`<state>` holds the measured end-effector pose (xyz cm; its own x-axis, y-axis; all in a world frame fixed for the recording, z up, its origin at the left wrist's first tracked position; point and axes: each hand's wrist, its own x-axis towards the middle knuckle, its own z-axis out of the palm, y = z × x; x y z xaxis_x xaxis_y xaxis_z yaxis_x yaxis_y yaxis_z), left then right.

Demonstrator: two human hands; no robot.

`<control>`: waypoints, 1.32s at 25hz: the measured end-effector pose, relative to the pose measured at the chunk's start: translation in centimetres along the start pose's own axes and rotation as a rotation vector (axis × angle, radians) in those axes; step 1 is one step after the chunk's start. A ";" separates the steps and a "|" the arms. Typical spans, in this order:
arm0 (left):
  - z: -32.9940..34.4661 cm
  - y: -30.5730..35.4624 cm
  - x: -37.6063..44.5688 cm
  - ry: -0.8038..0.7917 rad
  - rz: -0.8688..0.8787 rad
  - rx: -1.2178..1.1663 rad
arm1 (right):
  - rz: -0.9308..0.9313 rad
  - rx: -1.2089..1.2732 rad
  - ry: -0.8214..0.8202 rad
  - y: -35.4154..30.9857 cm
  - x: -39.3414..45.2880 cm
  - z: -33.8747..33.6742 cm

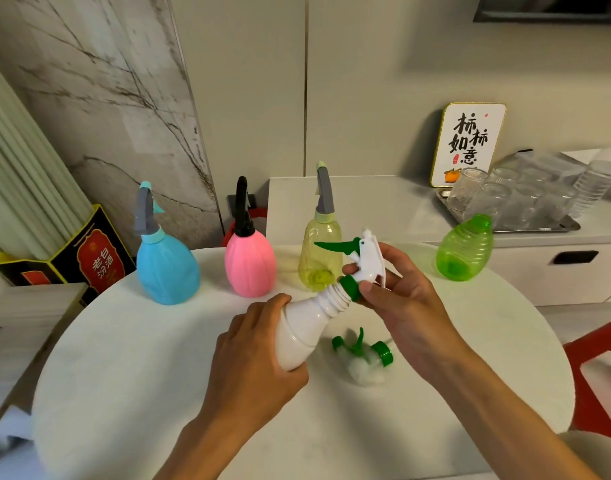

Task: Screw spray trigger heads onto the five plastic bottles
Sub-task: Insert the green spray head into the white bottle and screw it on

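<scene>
Tilting above the counter (pixel 158 375): white bottle (pixel 306 327), long axis rising up-right, neck toward green-collared trigger head (pixel 361 268) (nozzle pointing left). Left hand (pixel 259 355) fingers wrap the body; right hand (pixel 397 292) fingers pinch the collar.

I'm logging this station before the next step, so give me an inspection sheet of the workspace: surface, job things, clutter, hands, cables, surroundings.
Surface: round white table.
Job things: blue bottle, pink bottle and yellow bottle stand with heads on; green bottle has none; white bottle is held tilted, white trigger head at its neck; spare green trigger head lies on the table.
Clutter: nothing seen.
Hands: left hand grips the white bottle; right hand pinches the head's green collar.
Cables: nothing seen.
Surroundings: sign, tray of glasses, red and black box.
</scene>
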<state>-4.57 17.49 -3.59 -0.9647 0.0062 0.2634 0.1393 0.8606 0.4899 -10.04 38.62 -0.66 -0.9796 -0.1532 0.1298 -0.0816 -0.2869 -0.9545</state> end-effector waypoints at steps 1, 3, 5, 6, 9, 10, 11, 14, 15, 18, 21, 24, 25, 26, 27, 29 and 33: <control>-0.1 -0.1 0.0 0.001 0.001 0.022 | 0.009 -0.020 -0.029 0.1 -0.1 0.0; -0.3 -0.2 -0.1 -0.006 0.003 0.052 | 0.010 -0.047 -0.078 0.2 -0.2 0.0; -0.3 -0.4 -0.1 -0.003 0.009 0.074 | 0.015 -0.065 -0.111 0.2 -0.2 0.0; -0.3 -0.4 -0.1 -0.005 0.014 0.089 | 0.021 -0.078 -0.130 0.1 -0.2 0.0; -0.3 -0.4 -0.1 -0.014 0.033 0.083 | 0.051 -0.144 -0.204 -0.2 -0.2 -0.3; -0.3 -0.4 -0.1 -0.014 0.036 0.070 | 0.055 -0.176 -0.225 -0.3 -0.3 -0.3; -0.4 -0.3 -0.1 -0.012 0.040 0.062 | 0.046 -0.210 -0.233 -0.3 -0.4 -0.2; -0.6 -0.1 -0.1 0.019 0.062 0.091 | 0.018 -0.250 -0.197 -0.3 -0.6 0.2; -0.6 -0.1 -0.1 0.034 0.071 0.111 | 0.016 -0.255 -0.177 -0.3 -0.6 0.4; -0.8 0.0 -0.3 0.065 0.090 0.208 | 0.043 -0.311 -0.102 -0.2 -0.8 0.8; -0.6 0.0 -0.3 0.062 0.095 0.280 | 0.083 -0.316 -0.060 0.2 -0.9 1.1; -0.5 0.1 -0.1 0.018 0.054 0.218 | 0.067 -0.190 -0.053 0.2 -0.8 1.1; -0.5 0.2 -0.1 -0.001 0.040 0.176 | 0.054 -0.172 -0.074 0.1 -0.7 1.0; -0.6 0.3 -0.1 -0.026 0.025 0.120 | 0.040 -0.178 -0.110 0.0 -0.7 0.9; -0.6 0.4 -0.2 -0.061 0.009 0.056 | 0.029 -0.193 -0.154 -0.2 -0.6 0.7; -0.7 0.6 -0.5 -0.131 -0.024 -0.071 | 0.019 -0.209 -0.204 -0.6 -0.6 0.4; -0.6 1.0 -0.8 -0.145 -0.062 -0.168 | -0.033 -0.256 -0.122 -0.7 -0.6 0.7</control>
<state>-3.50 18.00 -2.84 -0.9929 0.0394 0.1119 0.1021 0.7648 0.6361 -9.28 38.25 0.14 -0.9475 -0.2650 0.1789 -0.1723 -0.0481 -0.9839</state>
